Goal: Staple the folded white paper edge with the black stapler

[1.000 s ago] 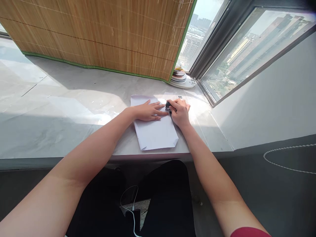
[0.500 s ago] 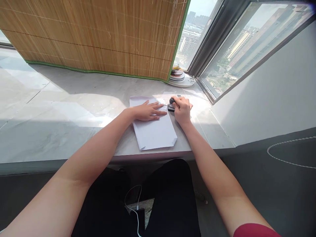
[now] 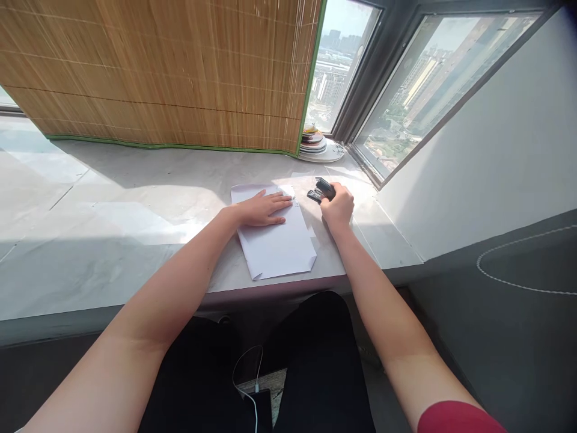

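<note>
White paper (image 3: 280, 249), perhaps folded or in several layers, lies on the stone sill with its lower corners creased. My left hand (image 3: 264, 208) presses flat on its upper part, fingers stretched out to the right. Just right of the paper, my right hand (image 3: 339, 204) grips a black stapler (image 3: 321, 190) whose jaws gape toward the paper. A gap separates the stapler from the paper's edge. Small dark marks show on the paper near my left fingertips, too small to make out.
A bamboo blind (image 3: 171, 72) with green edging hangs over the back of the sill (image 3: 103, 240). Stacked plates (image 3: 314, 144) stand in the corner by the window (image 3: 392, 114). A white cable (image 3: 246, 394) runs to a dark device (image 3: 262, 409) near my lap.
The stapler was at the paper's right edge; my right hand has drawn it off to the right and tilted it up. My left fingers have come closer together.
</note>
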### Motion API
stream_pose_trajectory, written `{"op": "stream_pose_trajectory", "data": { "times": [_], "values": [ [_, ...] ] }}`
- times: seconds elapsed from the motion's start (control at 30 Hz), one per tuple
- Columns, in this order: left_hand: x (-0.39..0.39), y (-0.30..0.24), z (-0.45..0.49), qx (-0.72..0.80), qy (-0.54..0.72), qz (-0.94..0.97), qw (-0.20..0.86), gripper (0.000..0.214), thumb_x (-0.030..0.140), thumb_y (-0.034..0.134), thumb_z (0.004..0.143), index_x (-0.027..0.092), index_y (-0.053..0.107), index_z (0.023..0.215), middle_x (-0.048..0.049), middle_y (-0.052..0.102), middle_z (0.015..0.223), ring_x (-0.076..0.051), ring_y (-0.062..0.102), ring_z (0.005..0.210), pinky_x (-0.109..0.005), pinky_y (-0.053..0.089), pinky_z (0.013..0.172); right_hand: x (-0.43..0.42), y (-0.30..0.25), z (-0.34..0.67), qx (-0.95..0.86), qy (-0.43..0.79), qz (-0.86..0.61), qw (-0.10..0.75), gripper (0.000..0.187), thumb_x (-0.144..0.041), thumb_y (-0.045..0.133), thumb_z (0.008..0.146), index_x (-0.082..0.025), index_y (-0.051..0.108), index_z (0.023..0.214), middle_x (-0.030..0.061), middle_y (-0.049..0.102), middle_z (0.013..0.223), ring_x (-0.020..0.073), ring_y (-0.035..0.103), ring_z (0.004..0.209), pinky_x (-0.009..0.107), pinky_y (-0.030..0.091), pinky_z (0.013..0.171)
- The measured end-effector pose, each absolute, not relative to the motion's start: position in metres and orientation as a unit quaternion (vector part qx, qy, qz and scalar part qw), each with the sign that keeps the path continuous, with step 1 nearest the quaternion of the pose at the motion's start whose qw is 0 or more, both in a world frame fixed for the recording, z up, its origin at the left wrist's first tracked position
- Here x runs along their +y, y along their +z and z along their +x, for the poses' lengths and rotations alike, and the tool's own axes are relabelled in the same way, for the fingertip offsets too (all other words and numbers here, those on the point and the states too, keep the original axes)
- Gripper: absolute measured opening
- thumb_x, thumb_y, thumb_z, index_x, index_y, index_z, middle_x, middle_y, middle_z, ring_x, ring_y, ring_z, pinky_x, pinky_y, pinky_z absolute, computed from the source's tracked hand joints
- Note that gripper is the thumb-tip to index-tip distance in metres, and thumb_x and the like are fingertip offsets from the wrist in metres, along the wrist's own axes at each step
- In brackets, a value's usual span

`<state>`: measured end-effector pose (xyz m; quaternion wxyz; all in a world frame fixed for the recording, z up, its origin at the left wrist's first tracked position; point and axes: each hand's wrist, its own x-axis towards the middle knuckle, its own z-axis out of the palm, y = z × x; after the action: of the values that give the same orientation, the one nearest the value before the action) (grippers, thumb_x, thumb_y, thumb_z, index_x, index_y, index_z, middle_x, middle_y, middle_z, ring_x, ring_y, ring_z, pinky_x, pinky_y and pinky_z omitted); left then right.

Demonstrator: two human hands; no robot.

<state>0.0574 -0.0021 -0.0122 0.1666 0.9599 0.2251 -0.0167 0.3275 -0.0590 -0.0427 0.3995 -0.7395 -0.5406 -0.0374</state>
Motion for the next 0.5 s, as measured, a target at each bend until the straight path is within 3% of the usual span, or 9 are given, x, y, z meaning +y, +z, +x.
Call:
{"op": "stream_pose_trajectory", "data": {
  "times": [0.1,0.17,0.23,0.3,0.4,0.5],
  "values": [
    [0.002,-0.013,0.057,0.225,0.030,0.957,0.183,0.079,0.067,0.042,0.107,0.030,0.029,0.175,-0.0080,0.024,0.183,-0.032,0.024,0.168,-0.053,0.017,0.135,-0.064,-0.033,0.322,-0.562,-0.036,-0.710,0.424,0.038,-0.018,0.058,0.087,-0.018,0.071,0.122,0.0166,0.075,0.119,0.0332,0.067,0.111,0.048,0.052,0.097],
    [0.008,-0.014,0.055,0.249,0.128,0.938,0.203,0.073,0.067,0.043,0.106,0.026,0.044,0.166,-0.0112,0.039,0.177,-0.032,0.038,0.161,-0.049,0.027,0.131,-0.068,-0.025,0.310,-0.588,-0.036,-0.676,0.443,0.037,-0.020,0.058,0.089,-0.020,0.070,0.124,0.0153,0.075,0.120,0.0317,0.068,0.112,0.047,0.054,0.099],
    [0.016,-0.015,0.050,0.308,0.277,0.881,0.228,0.058,0.066,0.044,0.107,0.023,0.067,0.138,-0.0134,0.065,0.152,-0.032,0.056,0.143,-0.046,0.040,0.122,-0.073,-0.018,0.291,-0.631,-0.010,-0.631,0.451,0.035,-0.024,0.061,0.090,-0.022,0.071,0.123,0.0126,0.077,0.119,0.0302,0.070,0.111,0.047,0.055,0.100],
    [0.026,-0.016,0.041,0.376,0.440,0.769,0.270,0.049,0.066,0.050,0.105,0.023,0.072,0.098,-0.0122,0.075,0.111,-0.029,0.067,0.115,-0.042,0.051,0.105,-0.077,-0.016,0.268,-0.674,0.035,-0.587,0.447,0.031,-0.026,0.065,0.089,-0.024,0.073,0.119,0.0099,0.078,0.118,0.0288,0.071,0.109,0.045,0.056,0.100],
    [0.041,-0.017,0.024,0.421,0.623,0.564,0.342,0.055,0.069,0.059,0.100,0.025,0.053,0.068,-0.0052,0.057,0.071,-0.022,0.060,0.077,-0.034,0.049,0.071,-0.083,-0.019,0.232,-0.705,0.089,-0.562,0.424,0.029,-0.026,0.071,0.087,-0.025,0.074,0.116,0.0078,0.079,0.116,0.0279,0.073,0.107,0.043,0.056,0.098],
    [0.053,-0.019,0.010,0.418,0.689,0.458,0.376,0.061,0.076,0.059,0.096,0.025,0.042,0.066,0.0003,0.042,0.063,-0.016,0.044,0.059,-0.032,0.033,0.055,-0.085,-0.023,0.210,-0.717,0.116,-0.563,0.393,0.028,-0.027,0.074,0.087,-0.026,0.075,0.115,0.0072,0.079,0.114,0.0284,0.072,0.105,0.043,0.056,0.097]
  ]
}}
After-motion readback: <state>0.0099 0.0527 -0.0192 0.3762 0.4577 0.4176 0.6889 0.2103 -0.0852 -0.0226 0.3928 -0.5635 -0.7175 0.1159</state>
